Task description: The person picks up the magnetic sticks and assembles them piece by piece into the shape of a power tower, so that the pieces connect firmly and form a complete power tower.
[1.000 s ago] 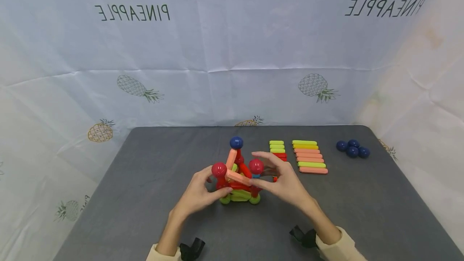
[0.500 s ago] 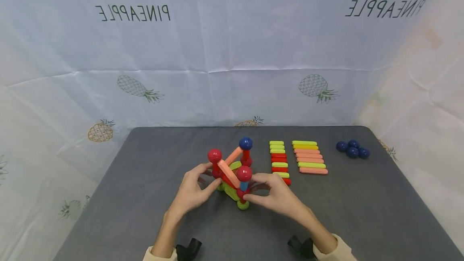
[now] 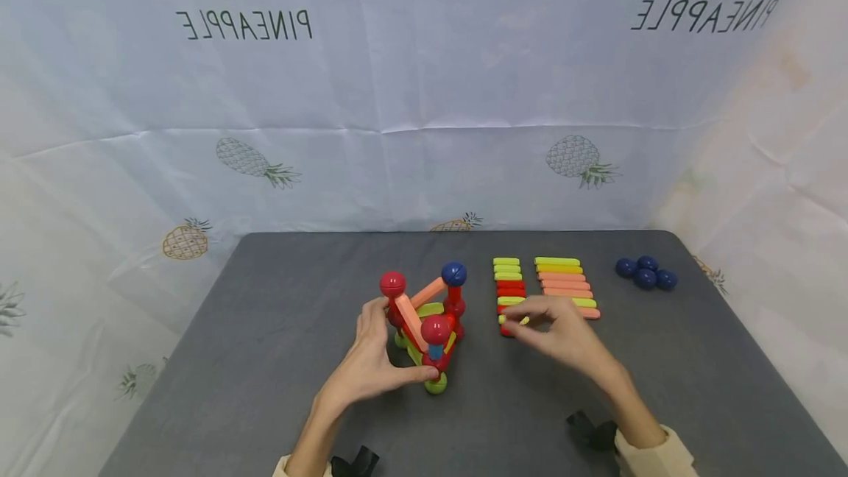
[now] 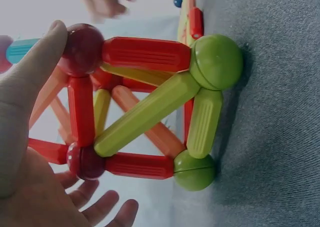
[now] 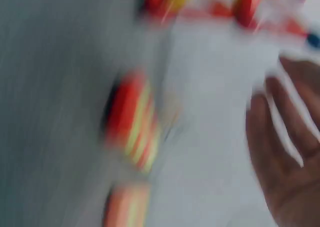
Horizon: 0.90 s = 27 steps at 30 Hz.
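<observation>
A model built of coloured rods and balls (image 3: 411, 322) stands on the table, with red balls and one blue ball (image 3: 453, 274) on top. My left hand (image 3: 371, 363) holds it from the left and front. In the left wrist view, the thumb (image 4: 42, 62) presses a dark red ball (image 4: 82, 49), while the fingers reach round the far side. Green balls (image 4: 216, 62) form the model's foot. Off to the right, my right hand (image 3: 563, 333) hovers by a column of short red and yellow-green rods (image 3: 509, 284), partly covering it. Nothing shows between its fingers; its wrist view is blurred.
Longer rods in salmon and yellow (image 3: 562, 277) lie in a second column further right. Beyond them several dark blue balls (image 3: 645, 279) sit together. The grey table (image 3: 278, 300) ends at a pineapple-print cloth (image 3: 411, 79) behind.
The model was turned and shifted slightly left, its blue ball moving right. My right hand has let go of it and moved right toward the short rods. The left hand keeps hold.
</observation>
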Motion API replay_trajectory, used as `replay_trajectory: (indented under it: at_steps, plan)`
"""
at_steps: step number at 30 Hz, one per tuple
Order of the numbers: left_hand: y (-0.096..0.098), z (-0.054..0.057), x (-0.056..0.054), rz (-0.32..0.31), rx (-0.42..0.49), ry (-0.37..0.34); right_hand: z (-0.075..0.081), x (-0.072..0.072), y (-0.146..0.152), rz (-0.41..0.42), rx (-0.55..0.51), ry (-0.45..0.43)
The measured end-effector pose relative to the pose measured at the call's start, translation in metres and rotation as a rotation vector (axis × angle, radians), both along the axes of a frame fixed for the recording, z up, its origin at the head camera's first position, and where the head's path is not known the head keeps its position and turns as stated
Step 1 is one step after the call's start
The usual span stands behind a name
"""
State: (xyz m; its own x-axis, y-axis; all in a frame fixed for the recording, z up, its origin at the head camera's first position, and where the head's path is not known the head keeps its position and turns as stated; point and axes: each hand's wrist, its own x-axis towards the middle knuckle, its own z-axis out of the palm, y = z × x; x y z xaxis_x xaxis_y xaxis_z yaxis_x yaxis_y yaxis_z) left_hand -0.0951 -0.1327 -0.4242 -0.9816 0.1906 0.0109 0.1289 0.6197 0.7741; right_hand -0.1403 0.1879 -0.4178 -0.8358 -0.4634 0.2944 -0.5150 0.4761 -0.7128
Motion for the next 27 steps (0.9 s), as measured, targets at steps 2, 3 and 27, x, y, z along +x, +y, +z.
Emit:
replay_trajectory:
  at_steps: [2,3,27]
  plan:
    - [0.000,0.000,-0.001,0.002,-0.003,-0.003,-0.005,-0.013,0.022,-0.163,0.147,0.090]
    - [0.000,0.000,-0.001,-0.001,-0.003,-0.007,-0.008,-0.018,0.032,-0.227,0.227,0.112]
    - [-0.002,-0.003,-0.001,0.030,0.088,0.025,-0.035,-0.036,0.063,-0.357,0.616,0.007]
